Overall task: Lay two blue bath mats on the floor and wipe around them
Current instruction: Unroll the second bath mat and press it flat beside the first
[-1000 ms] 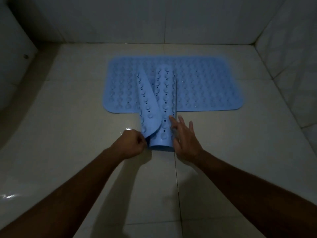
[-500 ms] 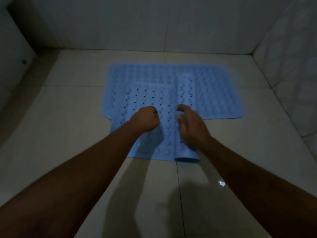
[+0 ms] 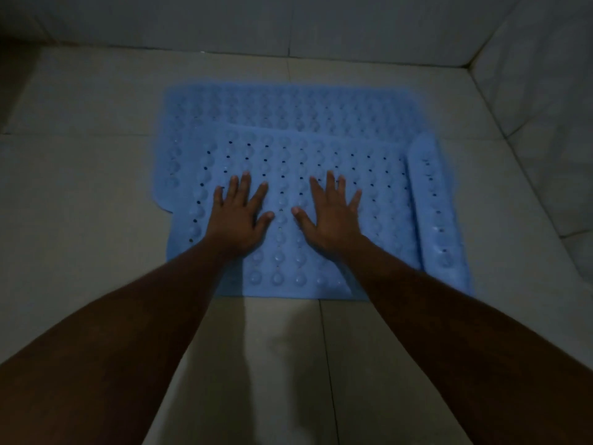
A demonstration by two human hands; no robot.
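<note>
Dim tiled floor (image 3: 80, 220), walls close at back and right. Far blue bath mat (image 3: 288, 107) lies flat near the back wall. Second blue bath mat (image 3: 321, 149) overlaps its near edge. Left hand (image 3: 239, 216) and right hand (image 3: 330, 216) rest flat mid-mat, fingers spread straight, gripping nothing; probably pressing it flat. Right end (image 3: 433, 203) curls up in a roll, with only a narrow tile strip beyond. Wider bare tile left and front for wiping.
</note>
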